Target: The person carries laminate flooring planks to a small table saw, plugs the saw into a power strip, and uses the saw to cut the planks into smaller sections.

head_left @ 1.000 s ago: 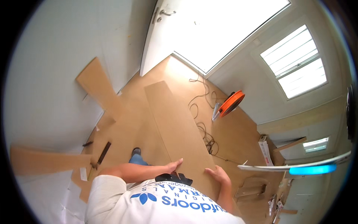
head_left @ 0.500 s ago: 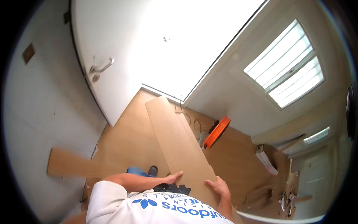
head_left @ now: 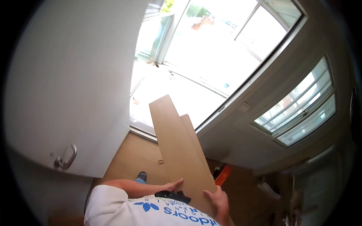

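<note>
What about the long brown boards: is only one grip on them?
No, the left grip is at the left edge of the brown boards while the right grip is at their right edge.

The near end of the long brown board [head_left: 181,162] is hidden by the pale shirt [head_left: 109,207], itself cut off at the lower edge. A second board [head_left: 192,133] shows only as a strip behind it. The left hand [head_left: 173,186] has its fingers mostly out of sight behind the board. The boards hide part of the orange reel [head_left: 225,174]. The white door [head_left: 79,86] runs past the top edge; clutter [head_left: 292,211] at lower right is too dark and blurred to tell.
</note>
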The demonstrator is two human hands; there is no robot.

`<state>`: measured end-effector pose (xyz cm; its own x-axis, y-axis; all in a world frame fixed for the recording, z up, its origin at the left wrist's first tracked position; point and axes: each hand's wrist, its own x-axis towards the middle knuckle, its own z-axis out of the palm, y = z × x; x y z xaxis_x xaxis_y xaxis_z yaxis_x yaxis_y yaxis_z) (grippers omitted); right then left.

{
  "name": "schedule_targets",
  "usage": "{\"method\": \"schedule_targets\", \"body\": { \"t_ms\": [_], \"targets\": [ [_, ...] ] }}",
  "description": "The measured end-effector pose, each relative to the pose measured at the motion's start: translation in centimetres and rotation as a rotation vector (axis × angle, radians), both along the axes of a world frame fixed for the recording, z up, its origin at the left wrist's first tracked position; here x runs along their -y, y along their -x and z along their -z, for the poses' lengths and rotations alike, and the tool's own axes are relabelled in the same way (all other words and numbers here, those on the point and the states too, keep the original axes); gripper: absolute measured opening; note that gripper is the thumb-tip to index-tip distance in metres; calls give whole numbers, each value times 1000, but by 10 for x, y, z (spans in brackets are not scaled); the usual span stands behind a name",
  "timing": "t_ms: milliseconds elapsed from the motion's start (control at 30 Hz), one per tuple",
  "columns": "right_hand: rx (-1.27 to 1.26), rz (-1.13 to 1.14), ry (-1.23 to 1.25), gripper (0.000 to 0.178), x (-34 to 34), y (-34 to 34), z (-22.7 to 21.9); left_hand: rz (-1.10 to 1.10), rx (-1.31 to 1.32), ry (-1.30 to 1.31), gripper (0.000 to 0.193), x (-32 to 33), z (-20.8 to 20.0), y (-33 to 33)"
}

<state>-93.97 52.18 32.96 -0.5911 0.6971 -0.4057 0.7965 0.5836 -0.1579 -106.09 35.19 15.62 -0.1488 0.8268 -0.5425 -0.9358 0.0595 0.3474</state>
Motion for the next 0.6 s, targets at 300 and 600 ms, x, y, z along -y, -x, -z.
{"method": "schedule_targets", "body": {
  "t_ms": [300,600],
  "targets": [
    [-264,-19,-203,77,-36,225,-59,3,-122,-94,77,-70,-14,258],
    [-864,-154,-128,63,-139,487,-26,-377,-374,-233,67,-157,-32,582]
  ]
}}
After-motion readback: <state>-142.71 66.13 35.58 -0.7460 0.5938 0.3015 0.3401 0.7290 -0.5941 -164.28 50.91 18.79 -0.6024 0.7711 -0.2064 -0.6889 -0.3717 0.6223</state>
